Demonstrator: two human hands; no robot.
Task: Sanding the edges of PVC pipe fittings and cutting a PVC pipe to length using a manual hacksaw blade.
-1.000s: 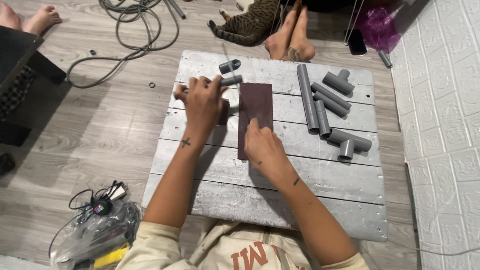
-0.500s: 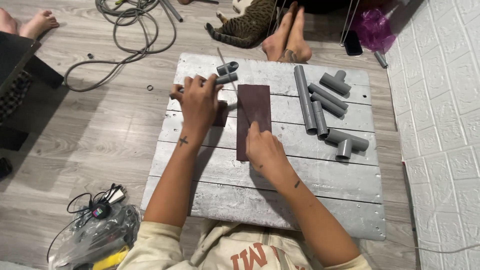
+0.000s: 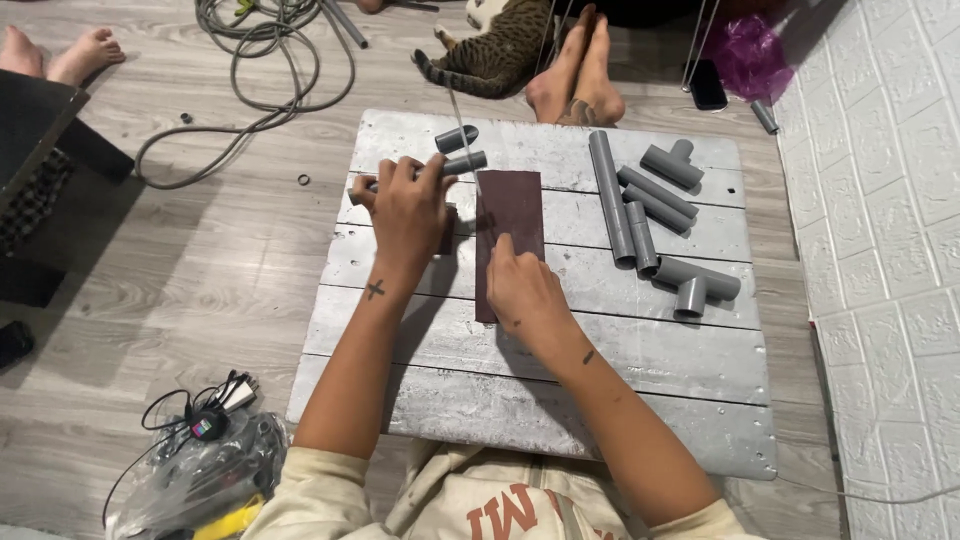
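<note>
Sandpaper (image 3: 510, 225), dark brown and long, lies flat on the white wooden table (image 3: 560, 370). Right hand (image 3: 522, 288) presses its fingertips down on the sheet's lower half. Left hand (image 3: 408, 205) curls tight around a grey pipe piece (image 3: 447, 228), just left of the sheet.

dark brown sandpaper sheet (image 3: 511, 225), rectangular, lying flat lengthwise on whitewashed plank table, approx centre; near end hidden under fingers pressing it down. short grey pvc pipe piece (image 3: 366, 190), gripped crosswise just left of sheet, mostly hidden; only left end pokes out past knuckles, w/ a dark bit showing below fingers beside sheet's left edge. can't tell if pipe touches sheet. two more short grey pipe stubs (image 3: 462, 150) just beyond, near sheet's top-left corner.
</note>
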